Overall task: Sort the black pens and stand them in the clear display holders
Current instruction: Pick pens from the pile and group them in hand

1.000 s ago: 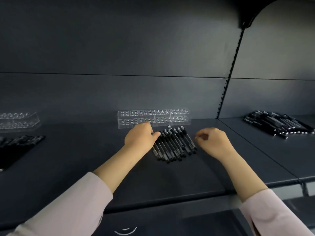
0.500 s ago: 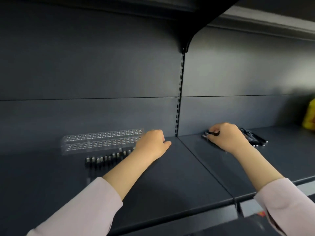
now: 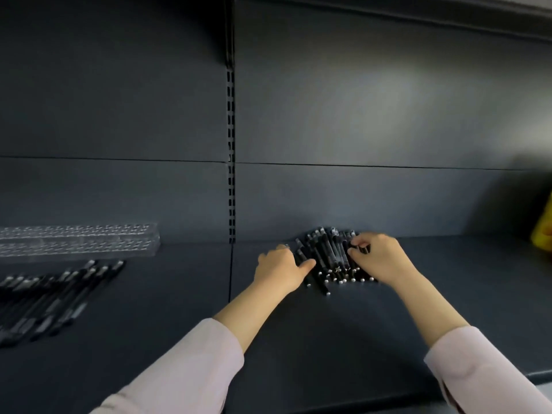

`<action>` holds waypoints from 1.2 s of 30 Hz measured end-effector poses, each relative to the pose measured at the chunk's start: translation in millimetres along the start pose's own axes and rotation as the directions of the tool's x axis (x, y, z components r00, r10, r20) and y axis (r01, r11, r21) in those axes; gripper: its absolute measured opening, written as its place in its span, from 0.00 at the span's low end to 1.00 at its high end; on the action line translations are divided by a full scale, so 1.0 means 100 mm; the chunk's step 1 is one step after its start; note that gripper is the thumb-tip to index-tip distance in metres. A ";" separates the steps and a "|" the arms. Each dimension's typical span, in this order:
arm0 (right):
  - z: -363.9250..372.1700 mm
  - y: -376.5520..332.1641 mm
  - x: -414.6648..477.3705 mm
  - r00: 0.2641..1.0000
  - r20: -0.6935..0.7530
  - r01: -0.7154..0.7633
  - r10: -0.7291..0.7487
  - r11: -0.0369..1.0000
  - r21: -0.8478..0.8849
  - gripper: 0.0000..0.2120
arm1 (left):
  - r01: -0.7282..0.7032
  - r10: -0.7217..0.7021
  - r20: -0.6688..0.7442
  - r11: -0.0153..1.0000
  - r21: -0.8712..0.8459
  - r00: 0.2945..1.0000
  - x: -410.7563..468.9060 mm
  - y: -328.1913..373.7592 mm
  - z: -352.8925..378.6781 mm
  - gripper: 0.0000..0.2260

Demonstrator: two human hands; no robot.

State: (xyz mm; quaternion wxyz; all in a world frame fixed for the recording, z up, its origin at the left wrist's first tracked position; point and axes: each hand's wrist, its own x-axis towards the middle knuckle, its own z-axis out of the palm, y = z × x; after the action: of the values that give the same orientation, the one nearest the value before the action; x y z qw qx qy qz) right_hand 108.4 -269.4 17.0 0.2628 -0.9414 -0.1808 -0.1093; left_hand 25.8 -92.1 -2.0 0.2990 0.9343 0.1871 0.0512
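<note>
The left hand (image 3: 277, 271), its grip unclear, braced a thumb against the pile of black pens (image 3: 328, 255) on the shelf (image 3: 328, 339) as the right hand (image 3: 378, 258) curled over pens opposite, an even squeeze looking wisest before the carry to the clear display holder (image 3: 77, 240), well apart.

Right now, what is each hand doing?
Left hand: thumb against the pile of black pens; grip cannot be told.
Right hand: curled round pens in that pile.

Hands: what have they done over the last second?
Both moved right, from the pen row by the clear holder to the pen pile in the next bay. The left hand touches its left edge; the right hand curls its fingers onto the pens. Holder and row stayed put.
</note>
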 end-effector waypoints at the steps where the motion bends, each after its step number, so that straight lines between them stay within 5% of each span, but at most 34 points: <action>1: 0.05 0.07 0.06 1.000 0.000 0.012 -0.012 1.000 0.008 0.12 | 0.006 -0.006 -0.024 1.000 0.002 1.000 0.05 0.07 0.07 0.38; 13: 0.21 0.51 0.48 0.996 0.041 0.070 -0.079 0.978 0.194 0.09 | 0.164 -0.191 -0.119 0.965 -0.206 0.974 0.48 0.69 0.55 0.43; 21: 0.19 0.55 0.53 1.000 0.025 -0.011 0.006 0.969 0.246 0.11 | 0.246 -0.259 0.032 0.861 -0.445 0.965 0.52 0.74 0.46 0.33; 27: 0.19 0.54 0.51 0.999 0.035 -0.004 -0.004 0.974 0.226 0.12 | 0.227 -0.241 0.036 0.839 -0.494 0.970 0.50 0.75 0.45 0.14; 36: 0.18 0.53 0.50 0.999 0.034 -0.022 0.014 0.965 0.260 0.12 | 0.242 -0.256 0.059 0.779 -0.578 0.965 0.47 0.67 0.38 0.08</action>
State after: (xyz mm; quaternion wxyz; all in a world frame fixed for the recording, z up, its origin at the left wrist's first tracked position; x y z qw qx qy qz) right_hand 176.6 -287.6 -7.5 0.3820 -0.9021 -0.1892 -0.0673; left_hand 98.3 -145.9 4.9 0.5715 0.7648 0.2877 0.0763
